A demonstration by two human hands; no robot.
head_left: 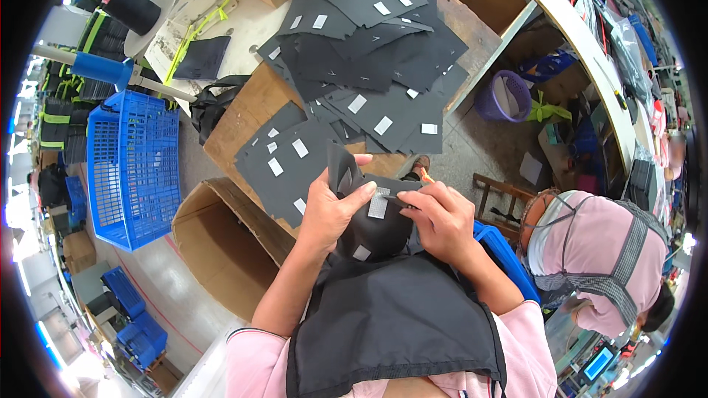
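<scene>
Close to my body I hold up a dark grey fabric piece (385,228) with pale rectangular patches on it. My left hand (333,205) grips its left side, the thumb pressed near one patch and part of the fabric folded up behind. My right hand (441,220) pinches the top edge just right of that patch. A small orange thing (426,175) shows behind the right fingers; I cannot tell whether the hand holds it. Beyond both hands, similar dark fabric pieces (354,51) lie in a loose, overlapping heap. A black apron (398,317) covers my front.
An open cardboard box (221,239) and a blue plastic crate (136,169) stand to the left. A purple basket (504,96) is under the table at the right. Another person (605,258) in pink bends close by on the right. A blue bin (509,258) sits beside my right forearm.
</scene>
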